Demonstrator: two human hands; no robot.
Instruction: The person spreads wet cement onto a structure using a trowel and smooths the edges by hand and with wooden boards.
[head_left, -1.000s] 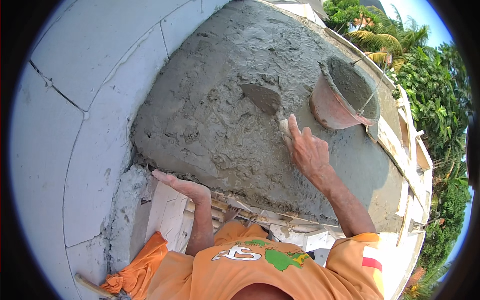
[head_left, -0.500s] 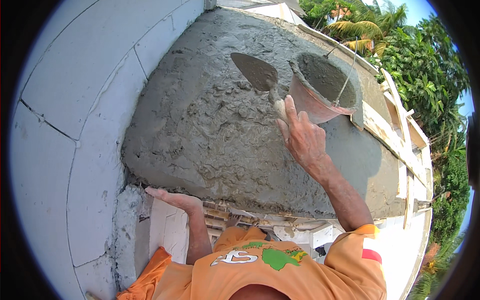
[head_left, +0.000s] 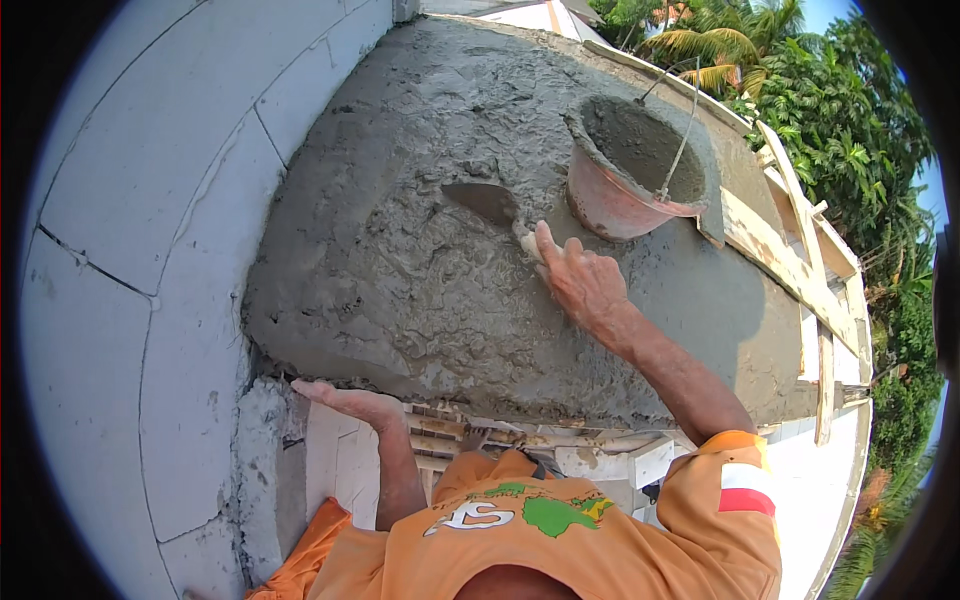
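Note:
Wrapped around the handle of a pointed brick trowel (head_left: 481, 201) is my right hand (head_left: 582, 280), its index finger stretched along the grip. The trowel's blade lies low against the rough, wet grey mortar (head_left: 430, 270), its tip pointing left. My left hand (head_left: 350, 400) is stretched out flat at the slab's near left edge, beside a rough concrete post (head_left: 262, 460); it holds nothing that I can see. Just beyond my right hand, a reddish bucket (head_left: 615, 200) caked with mortar stands tilted on the slab, its wire handle raised.
A wall of large pale blocks (head_left: 150, 200) bounds the slab on the left. Wooden boards (head_left: 790, 265) run along the right edge, with trees (head_left: 840, 110) beyond. Below the near edge are bamboo poles (head_left: 435, 442) and pale blocks.
My right hand has brought the trowel down and toward me, slightly left, so its blade now meets the mortar. My left hand has stayed in place.

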